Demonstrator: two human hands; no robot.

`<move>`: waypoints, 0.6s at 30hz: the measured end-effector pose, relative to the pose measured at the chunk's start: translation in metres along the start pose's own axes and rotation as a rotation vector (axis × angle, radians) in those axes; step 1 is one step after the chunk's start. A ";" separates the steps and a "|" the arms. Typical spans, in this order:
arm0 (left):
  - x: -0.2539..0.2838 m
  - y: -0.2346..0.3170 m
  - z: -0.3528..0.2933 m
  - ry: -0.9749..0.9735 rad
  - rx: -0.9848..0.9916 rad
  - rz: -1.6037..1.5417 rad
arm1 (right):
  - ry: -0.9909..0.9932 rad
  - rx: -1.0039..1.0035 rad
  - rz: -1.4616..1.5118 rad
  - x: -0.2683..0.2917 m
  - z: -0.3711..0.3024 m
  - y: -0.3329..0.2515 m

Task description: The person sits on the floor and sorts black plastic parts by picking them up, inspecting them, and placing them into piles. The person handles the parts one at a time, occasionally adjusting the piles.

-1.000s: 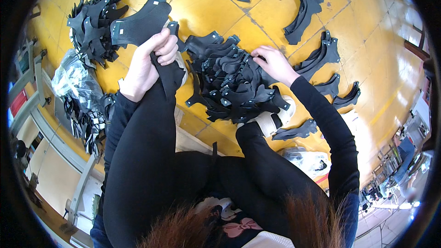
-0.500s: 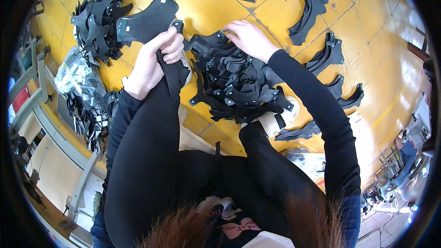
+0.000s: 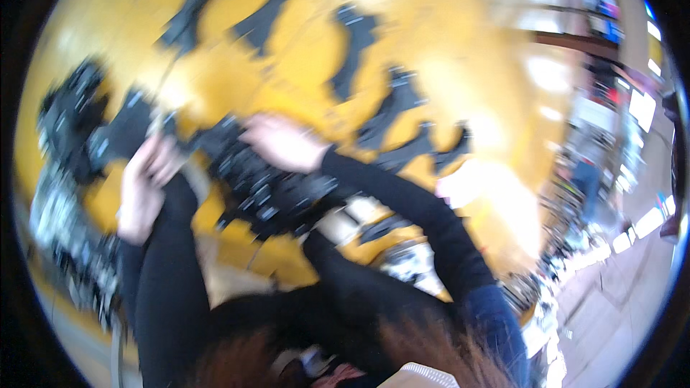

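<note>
Piece [image 3: 128, 128], black, being clamped in left hand [image 3: 149, 178], at its eleven o'clock; right hand [image 3: 282, 142] being held at twelve o'clock of pile [image 3: 267, 188], closure being too blurred to tell; steady left pinch probably being needed.

A head-worn fisheye looks down from close above the lap [image 3: 287, 312] onto the yellow floor [image 3: 417, 14].

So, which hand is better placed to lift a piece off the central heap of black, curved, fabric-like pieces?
Probably the right hand: it is at the heap, while the left hand appears to hold a black, flared piece; blur hides detail.
</note>
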State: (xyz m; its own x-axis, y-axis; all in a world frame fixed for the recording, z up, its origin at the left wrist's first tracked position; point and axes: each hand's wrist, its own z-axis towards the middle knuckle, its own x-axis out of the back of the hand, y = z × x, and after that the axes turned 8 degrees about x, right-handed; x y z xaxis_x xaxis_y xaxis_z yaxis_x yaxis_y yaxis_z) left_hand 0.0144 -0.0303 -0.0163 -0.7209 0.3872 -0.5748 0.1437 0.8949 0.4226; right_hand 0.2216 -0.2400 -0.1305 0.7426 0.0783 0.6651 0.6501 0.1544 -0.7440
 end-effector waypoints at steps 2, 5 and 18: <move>0.026 -0.002 -0.008 0.096 -0.023 -0.005 | 0.019 0.027 -0.013 -0.006 0.017 -0.003; 0.011 -0.016 0.009 -0.004 -0.075 0.038 | 0.029 0.003 -0.030 -0.019 0.009 0.014; 0.003 -0.017 0.016 -0.023 -0.057 0.052 | -0.041 -0.162 0.008 -0.037 0.003 0.029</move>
State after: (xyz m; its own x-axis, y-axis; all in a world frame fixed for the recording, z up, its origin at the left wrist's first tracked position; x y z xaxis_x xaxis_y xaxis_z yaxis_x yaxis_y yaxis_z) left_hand 0.0201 -0.0403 -0.0361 -0.6975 0.4381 -0.5671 0.1408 0.8597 0.4910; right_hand 0.2123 -0.2356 -0.1765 0.7427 0.1197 0.6589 0.6642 -0.0067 -0.7475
